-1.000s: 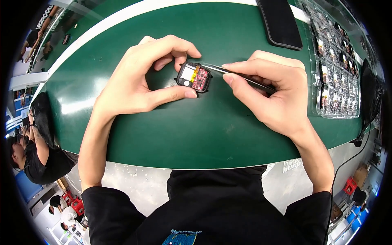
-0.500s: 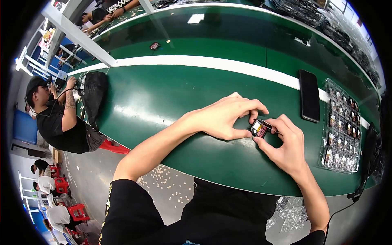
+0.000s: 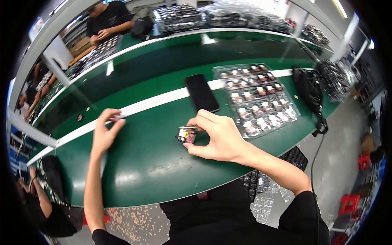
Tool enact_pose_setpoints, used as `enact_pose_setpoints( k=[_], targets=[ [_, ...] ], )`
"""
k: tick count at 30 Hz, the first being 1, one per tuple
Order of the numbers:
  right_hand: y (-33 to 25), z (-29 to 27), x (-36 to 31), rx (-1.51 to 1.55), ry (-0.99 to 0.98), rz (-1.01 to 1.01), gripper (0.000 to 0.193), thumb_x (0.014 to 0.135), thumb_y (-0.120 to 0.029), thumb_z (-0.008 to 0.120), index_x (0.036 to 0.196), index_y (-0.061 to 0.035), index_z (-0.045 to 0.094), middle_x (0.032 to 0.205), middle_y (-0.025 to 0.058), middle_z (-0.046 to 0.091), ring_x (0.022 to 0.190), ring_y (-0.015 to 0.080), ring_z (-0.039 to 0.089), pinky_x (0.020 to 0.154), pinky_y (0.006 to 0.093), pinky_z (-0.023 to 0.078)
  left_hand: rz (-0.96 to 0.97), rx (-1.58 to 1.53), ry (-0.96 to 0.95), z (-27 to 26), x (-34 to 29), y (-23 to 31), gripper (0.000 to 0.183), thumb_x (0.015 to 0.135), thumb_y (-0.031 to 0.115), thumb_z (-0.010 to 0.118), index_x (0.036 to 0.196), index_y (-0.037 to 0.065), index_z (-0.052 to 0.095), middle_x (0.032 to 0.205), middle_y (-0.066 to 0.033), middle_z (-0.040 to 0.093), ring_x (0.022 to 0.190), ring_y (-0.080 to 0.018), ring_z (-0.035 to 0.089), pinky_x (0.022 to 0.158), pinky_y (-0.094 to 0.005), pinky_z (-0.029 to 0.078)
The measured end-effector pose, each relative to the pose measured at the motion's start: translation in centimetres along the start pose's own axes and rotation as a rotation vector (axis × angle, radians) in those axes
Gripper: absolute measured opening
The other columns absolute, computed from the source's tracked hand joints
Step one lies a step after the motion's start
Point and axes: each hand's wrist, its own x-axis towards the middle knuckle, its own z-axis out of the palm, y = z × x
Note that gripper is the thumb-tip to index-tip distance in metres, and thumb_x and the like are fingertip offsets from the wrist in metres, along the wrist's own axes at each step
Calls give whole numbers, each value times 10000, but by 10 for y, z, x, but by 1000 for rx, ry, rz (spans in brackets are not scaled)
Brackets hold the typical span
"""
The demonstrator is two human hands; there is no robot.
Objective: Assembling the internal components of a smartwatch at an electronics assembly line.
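Observation:
My right hand (image 3: pixel 218 136) is closed on a small black square-cased electronic part (image 3: pixel 186 134), with white, yellow and reddish areas on its face, above the green table. Thin metal tweezers (image 3: pixel 197 129) lie under the same hand's fingers, their tips against the part. Well to the left, my left hand (image 3: pixel 105 132) is raised over the table near the white strip. Its thumb and forefinger are drawn together; whatever small thing may be between them is too blurred to name.
Beyond my right hand lie a black phone (image 3: pixel 202 93) and a clear tray (image 3: pixel 261 124) with rows of similar small parts. A black bag (image 3: pixel 308 87) sits further right. White strip (image 3: pixel 163 99) crosses the table. A co-worker (image 3: pixel 41 204) sits at left; stacked trays (image 3: pixel 179 18) stand behind.
The view has swung right. My left hand has come off the small part and moved away left; my right hand still holds the part and the tweezers.

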Motion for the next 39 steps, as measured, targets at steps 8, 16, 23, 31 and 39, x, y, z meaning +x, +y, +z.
enact_pose_setpoints(
  k=[8,16,23,31,39],
  targets=[
    [75,-129,-38,-419,321,328,403,797,-339,902,990,-15,758,919,113,714,869,307,752,764,422,589,-345,837,298,-129,4,-185,528,1098,375,696,1554,121,617,1518,-142,647,1398,-364,604,1192,-465,475],
    [144,-201,-112,-691,423,749,488,789,-485,887,971,-36,824,1002,123,766,936,351,781,829,474,621,-145,694,274,-143,18,-246,350,1133,169,617,1457,36,626,1380,-201,691,1254,-396,661,1090,-476,519],
    [144,-189,-113,-702,424,744,492,869,-480,859,1066,-29,852,1002,138,763,930,368,782,844,487,623,36,455,96,-27,28,-155,414,1129,64,587,1537,-4,569,1382,-207,637,1263,-350,647,1143,-439,482],
    [86,-129,-28,-265,315,459,385,988,-337,825,870,9,705,798,164,694,727,332,690,677,444,512,290,252,-237,68,-9,102,513,909,9,769,1411,23,661,1325,-184,687,1198,-398,666,1060,-468,539],
    [98,-48,61,-383,49,139,514,978,-456,820,988,2,586,1096,141,571,1069,347,554,947,487,460,240,122,-172,76,-17,75,507,898,56,789,1391,25,675,1334,-163,693,1232,-356,656,1085,-438,529]
  ],
)
